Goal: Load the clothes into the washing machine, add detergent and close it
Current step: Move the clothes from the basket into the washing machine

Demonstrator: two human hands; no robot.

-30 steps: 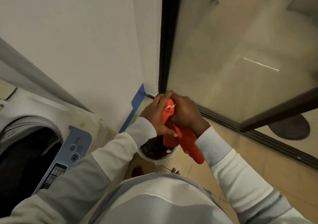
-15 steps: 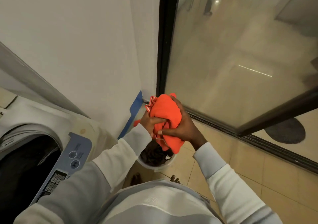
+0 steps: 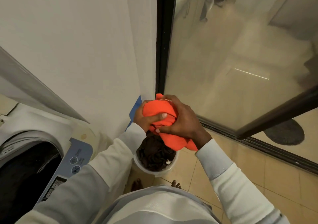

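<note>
Head view: left hand (image 3: pixel 146 118) and right hand (image 3: pixel 180 120) are bunching a bright orange cloth garment (image 3: pixel 158 111) above the white round bucket (image 3: pixel 154 169) of dark clothes; its trailing end risks snagging before reaching the open white washing machine (image 3: pixel 31 148)

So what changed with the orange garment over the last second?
The left hand and right hand gathered the orange garment from hanging loose into a bundle above the bucket. Both keep gripping it. Bucket, dark clothes and open washing machine stayed put.
</note>
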